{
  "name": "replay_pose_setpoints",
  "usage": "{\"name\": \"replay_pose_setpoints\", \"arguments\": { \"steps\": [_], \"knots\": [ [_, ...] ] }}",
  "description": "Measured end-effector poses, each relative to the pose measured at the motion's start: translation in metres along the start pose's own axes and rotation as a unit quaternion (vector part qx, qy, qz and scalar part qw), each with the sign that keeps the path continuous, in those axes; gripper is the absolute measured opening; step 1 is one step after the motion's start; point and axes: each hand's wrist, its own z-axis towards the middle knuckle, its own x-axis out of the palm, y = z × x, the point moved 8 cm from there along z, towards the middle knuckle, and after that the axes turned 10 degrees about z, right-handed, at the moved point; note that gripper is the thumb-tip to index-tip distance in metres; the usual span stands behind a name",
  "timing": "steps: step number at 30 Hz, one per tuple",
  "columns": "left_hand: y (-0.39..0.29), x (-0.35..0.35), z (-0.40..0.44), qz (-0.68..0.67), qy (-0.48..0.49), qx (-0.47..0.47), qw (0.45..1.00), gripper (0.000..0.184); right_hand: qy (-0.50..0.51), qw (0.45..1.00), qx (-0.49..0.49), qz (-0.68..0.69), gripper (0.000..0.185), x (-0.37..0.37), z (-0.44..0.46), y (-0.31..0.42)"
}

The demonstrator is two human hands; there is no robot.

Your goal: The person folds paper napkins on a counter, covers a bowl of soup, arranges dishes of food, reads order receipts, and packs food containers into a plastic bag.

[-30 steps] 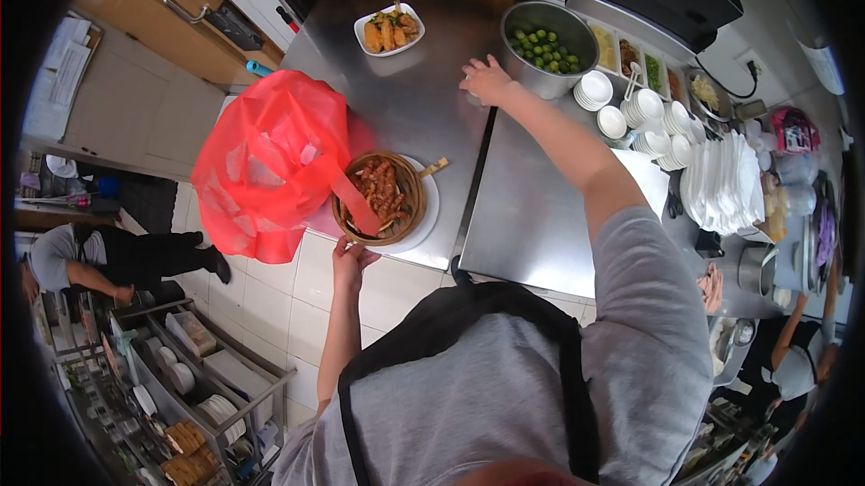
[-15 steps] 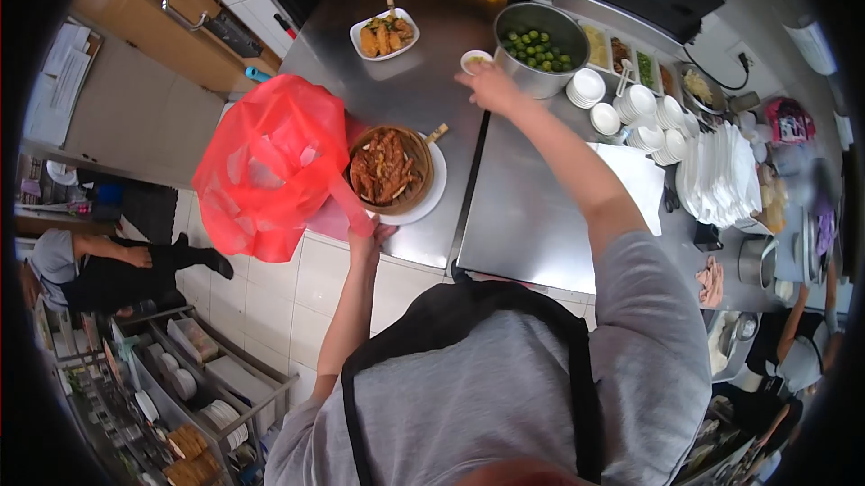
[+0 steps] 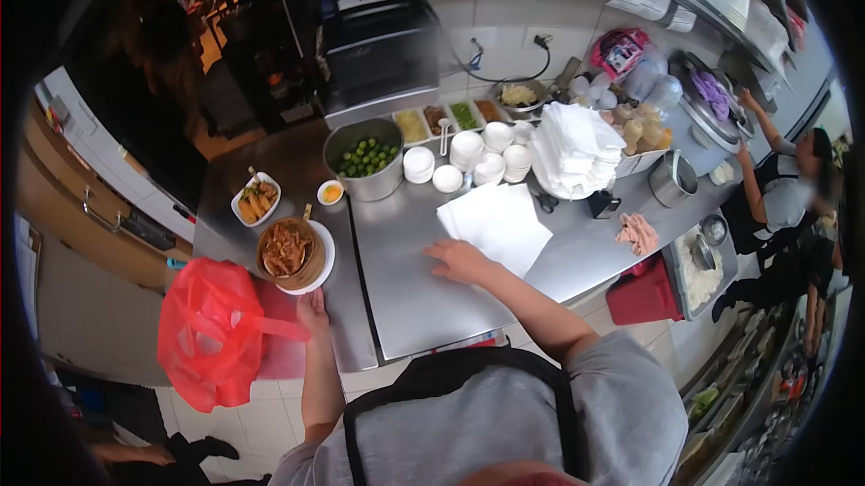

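My left hand (image 3: 313,315) is closed on a handle of the red plastic bag (image 3: 207,328), which hangs at the counter's left front edge. Just above that hand, a bamboo steamer (image 3: 306,268) of brown, sauced food, apparently chicken feet, stands on a white plate (image 3: 323,272). My right hand (image 3: 458,262) is over the steel counter with its fingers apart and holds nothing. Close to its fingers lie white paper sheets (image 3: 500,225). A small white bowl (image 3: 331,192) with something yellow stands behind the steamer, right of a white dish (image 3: 257,199) of fried pieces.
A steel pot (image 3: 374,181) of small green limes stands at the back. Stacked white bowls (image 3: 467,149), condiment trays (image 3: 462,117) and stacked white plates (image 3: 572,153) line the wall side. A pink cloth (image 3: 637,234) lies further right. Co-workers (image 3: 784,180) stand at the far right.
My right hand has let go of the small white bowl, now on the counter, and moved toward the paper sheets. The view has swung right. My left hand stays on the bag.
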Motion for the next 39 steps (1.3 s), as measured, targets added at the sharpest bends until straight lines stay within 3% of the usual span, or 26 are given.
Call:
{"name": "replay_pose_setpoints", "arguments": {
  "steps": [2, 6, 8, 12, 16, 18, 19, 21, 26, 29, 32, 35, 39],
  "knots": [
    [0.014, -0.003, -0.003, -0.023, -0.086, -0.056, 0.994, 0.023, -0.014, 0.999, 0.044, 0.019, 0.047, -0.022, -0.028, -0.01],
    [0.034, 0.05, -0.056, 0.022, -0.133, -0.124, 0.983, 0.019, -0.044, 0.995, 0.083, 0.02, 0.047, -0.058, -0.074, -0.04],
    [0.042, 0.128, -0.089, 0.099, 0.069, -0.131, 0.984, 0.01, -0.075, 0.995, 0.069, 0.019, 0.046, -0.079, -0.097, -0.054],
    [0.028, 0.268, -0.136, 0.139, 0.194, -0.007, 0.971, 0.021, -0.083, 0.996, 0.031, 0.02, 0.047, -0.117, -0.137, -0.089],
    [-0.012, 0.401, -0.169, 0.213, 0.2, 0.188, 0.938, 0.027, -0.099, 0.994, 0.001, 0.036, 0.046, -0.156, -0.178, -0.138],
    [-0.059, 0.47, -0.196, 0.214, 0.228, 0.353, 0.882, 0.021, -0.075, 0.996, 0.023, 0.03, 0.046, -0.171, -0.195, -0.161],
    [-0.083, 0.498, -0.213, 0.226, 0.222, 0.405, 0.858, 0.018, -0.063, 0.996, 0.063, 0.022, 0.046, -0.176, -0.202, -0.175],
    [-0.121, 0.541, -0.226, 0.173, 0.239, 0.479, 0.827, 0.021, -0.06, 0.997, 0.034, 0.038, 0.046, -0.176, -0.213, -0.192],
    [-0.17, 0.587, -0.232, 0.121, 0.239, 0.488, 0.831, 0.01, -0.012, 0.996, 0.007, 0.087, 0.045, -0.169, -0.23, -0.218],
    [-0.177, 0.592, -0.246, 0.122, 0.237, 0.441, 0.857, 0.008, -0.003, 0.999, 0.012, 0.03, 0.048, -0.163, -0.24, -0.24],
    [-0.177, 0.593, -0.261, 0.122, 0.238, 0.418, 0.868, 0.007, 0.009, 0.997, 0.074, 0.003, 0.052, -0.157, -0.25, -0.261],
    [-0.183, 0.602, -0.264, 0.101, 0.261, 0.42, 0.863, 0.011, 0.038, 0.993, 0.112, 0.025, 0.052, -0.15, -0.255, -0.272],
    [-0.188, 0.623, -0.257, 0.187, 0.302, 0.479, 0.803, 0.017, 0.039, 0.992, 0.113, 0.041, 0.051, -0.144, -0.25, -0.281]
  ]
}}
